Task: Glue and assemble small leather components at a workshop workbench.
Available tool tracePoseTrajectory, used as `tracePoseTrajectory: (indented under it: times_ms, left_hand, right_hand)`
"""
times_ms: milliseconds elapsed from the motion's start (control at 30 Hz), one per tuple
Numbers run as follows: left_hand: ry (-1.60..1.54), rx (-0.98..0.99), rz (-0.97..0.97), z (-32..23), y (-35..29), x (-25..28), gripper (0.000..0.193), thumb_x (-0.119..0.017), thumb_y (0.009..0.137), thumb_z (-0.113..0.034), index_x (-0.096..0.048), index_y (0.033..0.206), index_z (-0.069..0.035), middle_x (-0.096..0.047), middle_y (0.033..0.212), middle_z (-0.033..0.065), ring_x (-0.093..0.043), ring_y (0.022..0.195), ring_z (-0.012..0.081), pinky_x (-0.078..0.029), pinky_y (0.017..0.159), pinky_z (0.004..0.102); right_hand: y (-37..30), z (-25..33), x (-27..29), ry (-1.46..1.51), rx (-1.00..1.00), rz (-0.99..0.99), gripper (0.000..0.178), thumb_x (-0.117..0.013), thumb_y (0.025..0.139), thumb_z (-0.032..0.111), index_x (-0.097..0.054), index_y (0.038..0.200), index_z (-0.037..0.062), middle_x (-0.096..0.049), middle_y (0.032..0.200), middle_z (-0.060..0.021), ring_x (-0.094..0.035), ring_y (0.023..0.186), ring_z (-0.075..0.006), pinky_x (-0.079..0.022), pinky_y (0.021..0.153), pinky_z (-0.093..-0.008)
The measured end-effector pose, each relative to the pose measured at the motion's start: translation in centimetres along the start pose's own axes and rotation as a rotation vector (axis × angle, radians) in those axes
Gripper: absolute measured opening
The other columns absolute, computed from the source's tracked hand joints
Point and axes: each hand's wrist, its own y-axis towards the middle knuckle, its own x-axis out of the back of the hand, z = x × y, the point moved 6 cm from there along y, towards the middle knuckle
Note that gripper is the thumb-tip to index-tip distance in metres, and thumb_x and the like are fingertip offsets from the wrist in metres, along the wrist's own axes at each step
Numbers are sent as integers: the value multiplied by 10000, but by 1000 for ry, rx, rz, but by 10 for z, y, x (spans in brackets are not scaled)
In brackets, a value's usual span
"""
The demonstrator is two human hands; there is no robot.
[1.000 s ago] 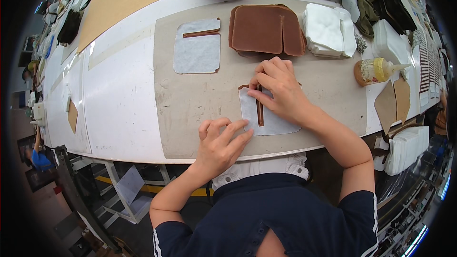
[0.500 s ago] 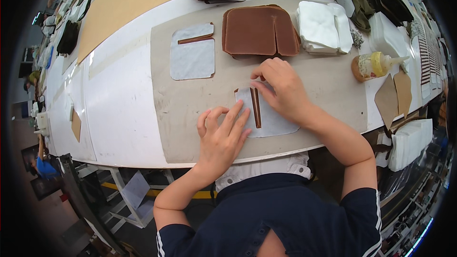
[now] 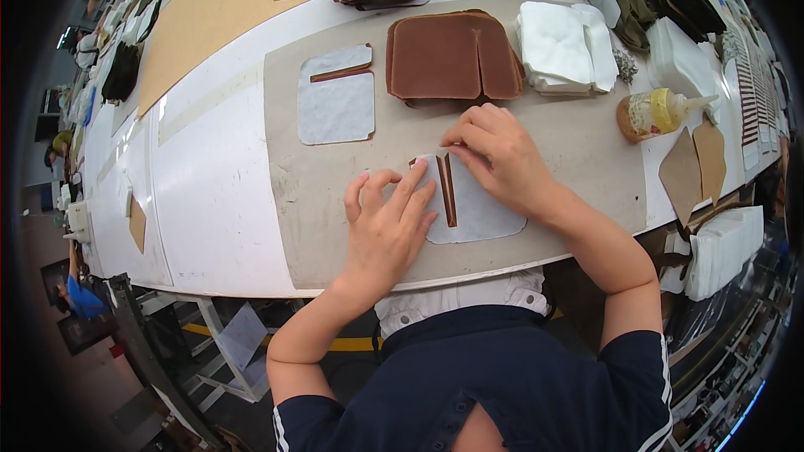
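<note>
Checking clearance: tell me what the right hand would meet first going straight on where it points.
The right hand points forward and left; the farther pale panel, with its brown slit, on the grey mat probably comes first, though height is unclear.

Mat [image 3: 327,192] free leftward, brown stack [image 3: 435,54] — blocking beyond fingers [image 3: 481,124]

A head-worn fisheye looks down on the hands [image 3: 383,234] and worktable [image 3: 209,201].

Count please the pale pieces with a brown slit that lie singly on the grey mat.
2. One pale piece lies left of the brown stack; the second piece lies below that stack in the picture, partly covered.
</note>
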Motion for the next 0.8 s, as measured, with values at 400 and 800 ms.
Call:
tracePoseTrajectory:
  times_ms: [400, 800]
  left_hand:
    - [-43, 24, -4, 1, -3, 1, 429, -766, 855, -190, -664, 1262, -102, -585, 1459, 26, -513, 1176, 275, -279, 1137, 491]
    - [-87, 105, -28, 7, -6, 7, 410, -813, 820, -211, -644, 1174, -93, -544, 1382, 100, -461, 1254, 347, -306, 1081, 492]
  right_hand:
    - [-6, 6, -10, -151, 79, 91, 178, -726, 815, 14, -726, 970, 100, -605, 954, -36, -565, 952, -236, -394, 872, -372]
    - [-1, 11, 3, -174, 95, -19, 187, -690, 801, -17, -717, 954, 87, -605, 929, -48, -565, 927, -240, -402, 884, -376]
